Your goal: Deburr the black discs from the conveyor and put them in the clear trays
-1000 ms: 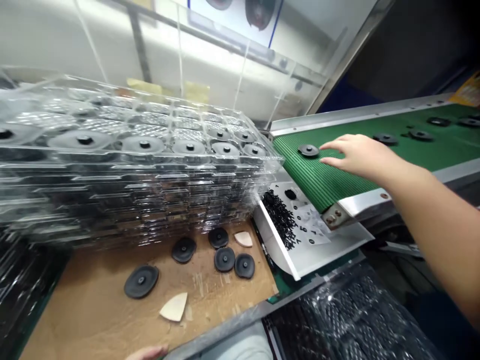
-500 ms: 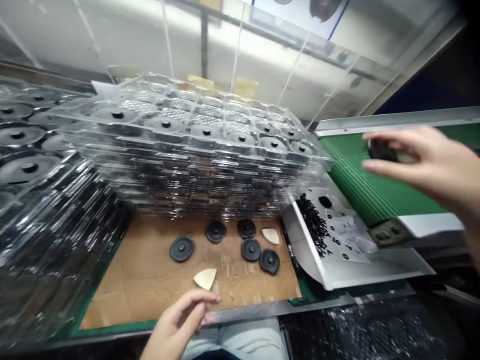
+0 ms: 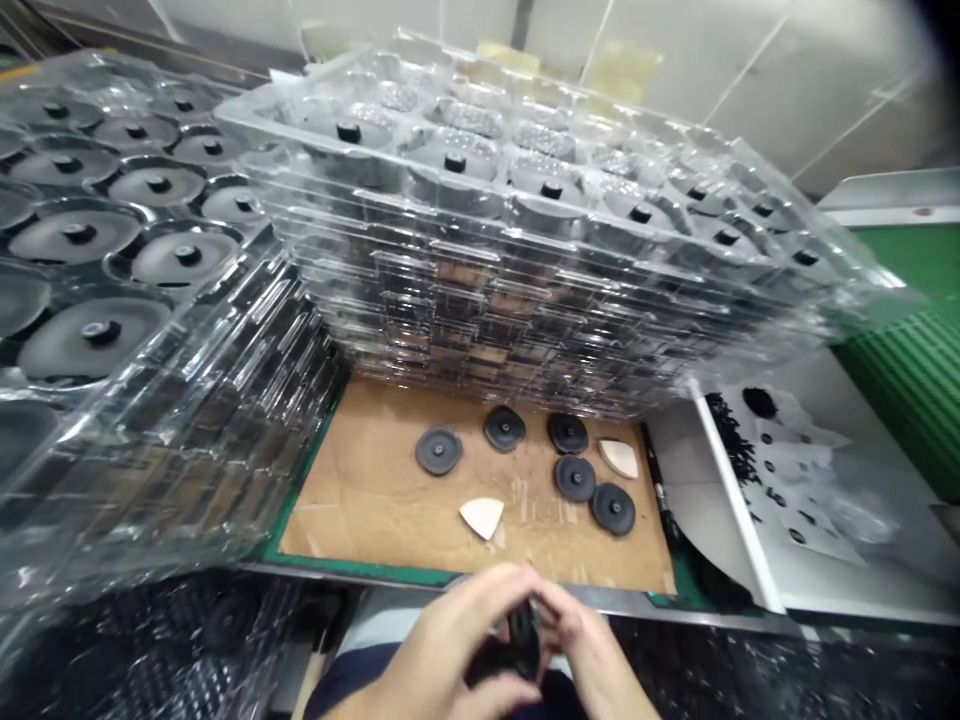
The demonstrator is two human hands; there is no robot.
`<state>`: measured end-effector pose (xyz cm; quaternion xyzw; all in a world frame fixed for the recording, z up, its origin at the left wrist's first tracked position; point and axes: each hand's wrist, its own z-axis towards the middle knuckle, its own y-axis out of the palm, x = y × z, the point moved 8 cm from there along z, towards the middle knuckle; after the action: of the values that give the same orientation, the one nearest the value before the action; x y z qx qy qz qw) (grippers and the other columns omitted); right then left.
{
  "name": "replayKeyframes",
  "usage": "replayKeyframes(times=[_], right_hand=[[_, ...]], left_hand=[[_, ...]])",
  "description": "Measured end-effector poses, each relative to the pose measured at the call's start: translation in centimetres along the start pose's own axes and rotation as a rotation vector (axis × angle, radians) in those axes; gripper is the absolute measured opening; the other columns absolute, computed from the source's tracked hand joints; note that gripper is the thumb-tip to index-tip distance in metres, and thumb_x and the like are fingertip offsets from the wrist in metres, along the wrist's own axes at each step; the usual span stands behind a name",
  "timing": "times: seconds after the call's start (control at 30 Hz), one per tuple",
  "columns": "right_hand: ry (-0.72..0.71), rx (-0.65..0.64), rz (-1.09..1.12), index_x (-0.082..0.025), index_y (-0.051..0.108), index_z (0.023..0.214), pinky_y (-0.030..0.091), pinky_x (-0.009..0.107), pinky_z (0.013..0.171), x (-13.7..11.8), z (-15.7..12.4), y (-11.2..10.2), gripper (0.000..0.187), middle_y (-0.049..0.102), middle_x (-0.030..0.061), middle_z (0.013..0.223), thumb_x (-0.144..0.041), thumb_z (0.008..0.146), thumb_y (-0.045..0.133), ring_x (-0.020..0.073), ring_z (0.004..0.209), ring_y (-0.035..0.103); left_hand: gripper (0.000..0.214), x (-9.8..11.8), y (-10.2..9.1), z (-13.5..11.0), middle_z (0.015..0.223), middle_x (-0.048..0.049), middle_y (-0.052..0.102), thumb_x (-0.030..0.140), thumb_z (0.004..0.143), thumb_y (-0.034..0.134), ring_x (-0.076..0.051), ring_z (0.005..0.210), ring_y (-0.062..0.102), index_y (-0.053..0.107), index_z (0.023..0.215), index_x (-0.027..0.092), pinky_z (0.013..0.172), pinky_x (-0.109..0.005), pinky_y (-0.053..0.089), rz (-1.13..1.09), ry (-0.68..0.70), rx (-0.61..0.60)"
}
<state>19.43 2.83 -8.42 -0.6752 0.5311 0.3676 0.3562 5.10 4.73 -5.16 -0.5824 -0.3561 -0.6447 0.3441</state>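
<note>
My left hand (image 3: 435, 655) and my right hand (image 3: 589, 645) meet at the front edge of the bench, closed around a black part (image 3: 525, 640). Fingers cover much of it, so its full shape is hidden. Beyond them, a cream wedge-shaped pad (image 3: 482, 517) lies on a brown cardboard sheet (image 3: 360, 510). Several dark round discs with a small central stud, among them one disc (image 3: 439, 450) at the left and another disc (image 3: 613, 508) at the right, rest on the same sheet. A second cream pad (image 3: 619, 458) lies near the sheet's right edge.
A tall stack of clear plastic trays (image 3: 525, 290) holding discs rises behind the cardboard. Another tray stack (image 3: 217, 390) stands at the left. On the right are a white bin (image 3: 731, 500) with small black parts (image 3: 727, 430) and a green conveyor belt (image 3: 915, 370).
My right hand has come from above the green belt with the black part down to my left hand. Both hands now hold it. The head view has turned left and down.
</note>
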Motion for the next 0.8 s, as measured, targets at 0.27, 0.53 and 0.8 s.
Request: replayKeyframes(times=[0.27,0.53,0.8], right_hand=[[-0.254,0.243,-0.29,-0.027,0.073,0.095,0.05,0.039,0.086,-0.1,6.9,2.6,0.022,0.061,0.009,0.106,-0.036,0.075,0.068,0.0232,0.088,0.061],[-0.421,0.227,-0.369,-0.026,0.073,0.093,0.051,0.036,0.078,-6.8,5.5,3.8,0.017,0.073,0.0035,0.087,-0.03,0.078,0.066,0.0207,0.077,0.063],[-0.776,0.03,-0.527,-0.018,0.063,0.104,0.052,0.025,0.07,-16.4,-1.2,8.9,0.023,0.073,0.0039,0.092,-0.009,0.086,0.053,0.0145,0.079,0.066]], left_hand=[[0.064,-3.4,-6.4,-4.2,0.14,-0.0099,0.053,0.047,0.078,0.068,-0.026,0.118,0.06,0.044,0.135,0.032,0.107,-0.044,0.041,-0.972,-0.492,0.556],[0.058,-3.4,-5.8,-3.4,0.124,-0.0111,0.065,0.038,0.069,0.079,-0.028,0.112,0.063,0.059,0.12,0.021,0.101,-0.04,0.046,-1.05,-0.473,0.546],[0.057,-0.4,-4.8,-1.4,0.107,-0.0063,0.072,0.034,0.056,0.087,-0.021,0.094,0.068,0.069,0.109,0.023,0.08,-0.025,0.055,-0.984,-0.482,0.47]])
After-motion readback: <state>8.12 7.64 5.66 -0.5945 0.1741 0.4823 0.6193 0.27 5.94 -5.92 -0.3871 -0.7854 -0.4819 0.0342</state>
